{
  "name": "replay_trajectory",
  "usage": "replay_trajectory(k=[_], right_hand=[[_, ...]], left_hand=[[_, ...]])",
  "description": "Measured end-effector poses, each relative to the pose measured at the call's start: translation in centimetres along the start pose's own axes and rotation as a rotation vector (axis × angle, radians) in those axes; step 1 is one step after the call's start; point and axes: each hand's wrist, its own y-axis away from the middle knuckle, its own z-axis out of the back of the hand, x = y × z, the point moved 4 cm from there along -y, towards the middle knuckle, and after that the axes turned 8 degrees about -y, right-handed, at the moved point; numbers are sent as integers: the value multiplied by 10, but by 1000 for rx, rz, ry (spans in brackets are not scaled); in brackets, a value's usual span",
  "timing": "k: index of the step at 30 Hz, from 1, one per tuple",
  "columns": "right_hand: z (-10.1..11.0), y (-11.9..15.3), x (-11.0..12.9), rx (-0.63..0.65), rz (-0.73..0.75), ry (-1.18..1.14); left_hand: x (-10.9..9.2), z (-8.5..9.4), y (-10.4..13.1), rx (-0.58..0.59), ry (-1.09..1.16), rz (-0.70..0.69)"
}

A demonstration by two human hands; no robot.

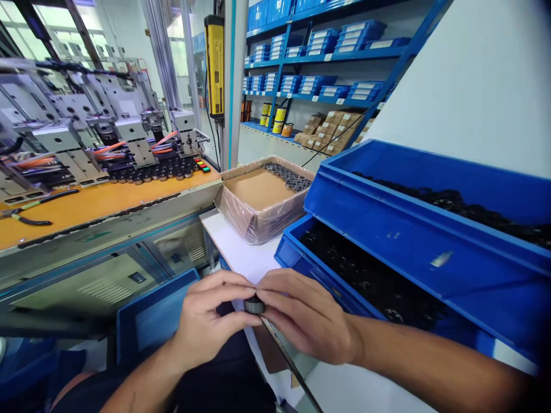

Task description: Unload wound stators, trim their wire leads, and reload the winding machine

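Observation:
A small black round part (254, 305) is held between both hands, low in the middle of the view. My left hand (215, 312) pinches it from the left, with the thumb below and the fingers above. From the right, my right hand (303, 312) closes on the same part, its fingers pressed together and partly covering it. The part is in the air over the edge of a white table (264, 258). Just beyond the right hand is a lower blue bin (286, 249) of black parts.
A larger blue bin (387, 229) of black parts overhangs the lower one. A plastic-lined carton (267, 221) with small parts stands ahead. Pliers (38, 203) lie on the orange bench (103, 207) beside the machine (129, 129). A blue tray (157, 315) is low left.

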Motion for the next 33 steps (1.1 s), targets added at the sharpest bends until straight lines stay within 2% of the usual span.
replay_trajectory(k=[2,5,8,10,13,15,20,25,30,33], right_hand=[[0,-1,2,-3,-58,-61],[0,-3,3,-2,-72,-81],[-2,-2,1,4,-29,-37],[-1,-2,-1,-13,-41,-21],[-1,-3,-5,-44,-110,-61],[-1,-4,-6,-47,-119,-83],[-1,-7,-7,-61,-92,-36],[0,-5,-10,-67,-101,-60],[-4,1,-12,-45,-141,-54],[-9,2,-15,11,-194,-54]], left_hand=[[-6,5,-1,24,-147,-137],[-5,5,1,-2,-142,-118],[7,-3,5,-24,9,71],[18,-11,8,-8,237,249],[29,-26,13,89,673,480],[30,-32,14,151,827,531],[32,-28,9,125,664,359],[41,-27,12,183,650,316],[38,-14,7,137,199,119],[37,-12,8,93,25,42]])
